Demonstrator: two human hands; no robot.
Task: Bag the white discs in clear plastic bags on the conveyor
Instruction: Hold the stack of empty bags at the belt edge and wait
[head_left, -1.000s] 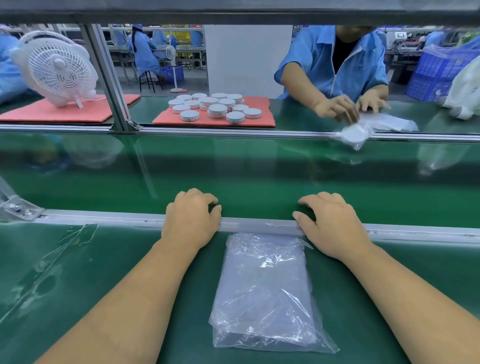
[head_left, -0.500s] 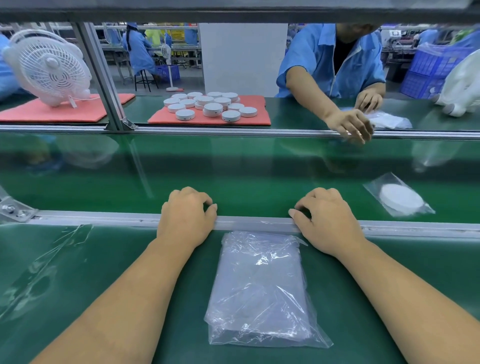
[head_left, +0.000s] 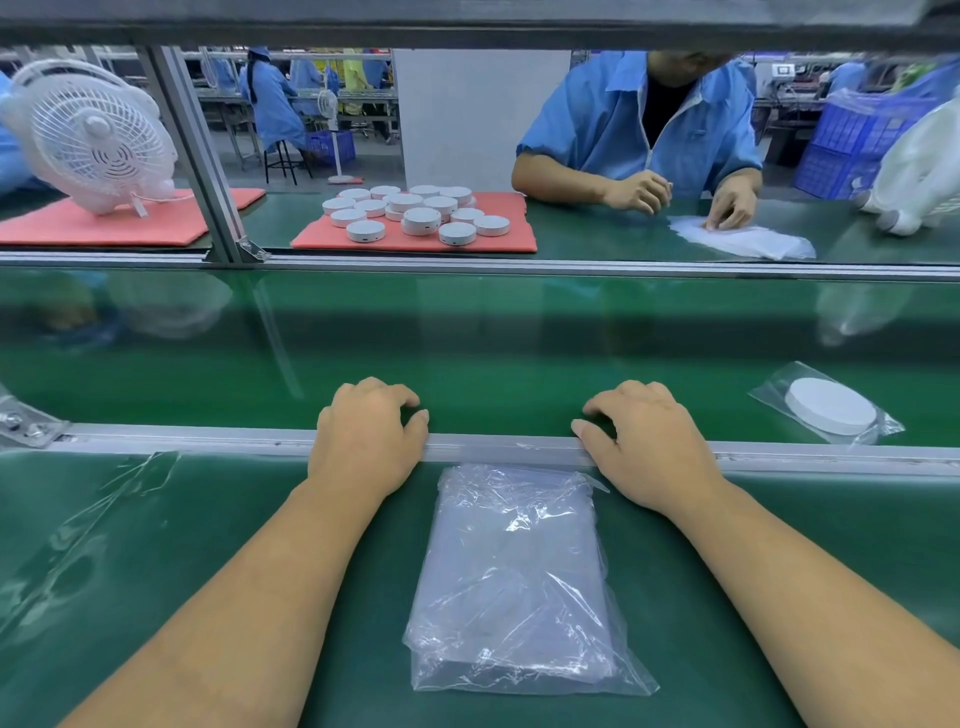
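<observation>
My left hand (head_left: 366, 439) and my right hand (head_left: 644, 441) rest palm-down on the metal rail (head_left: 498, 448) at the near edge of the green conveyor belt (head_left: 467, 353); neither holds anything, and the fingers curl loosely over the rail. Between my forearms a stack of clear plastic bags (head_left: 514, 577) lies on the green bench. One white disc in a clear bag (head_left: 828, 405) lies on the belt to the right of my right hand. Several loose white discs (head_left: 415, 213) sit on a red mat (head_left: 322, 240) across the belt.
A person in a blue shirt (head_left: 639, 130) works opposite me, both hands at a pile of clear bags (head_left: 748, 241). A white fan (head_left: 93, 137) stands on another red mat at far left. A metal post (head_left: 197, 156) rises beside it. A blue crate (head_left: 857, 140) is far right.
The bagged disc, dropped onto the belt by the person opposite, has carried along toward the right. That person's hands went back to their bag pile. My hands stayed on the rail.
</observation>
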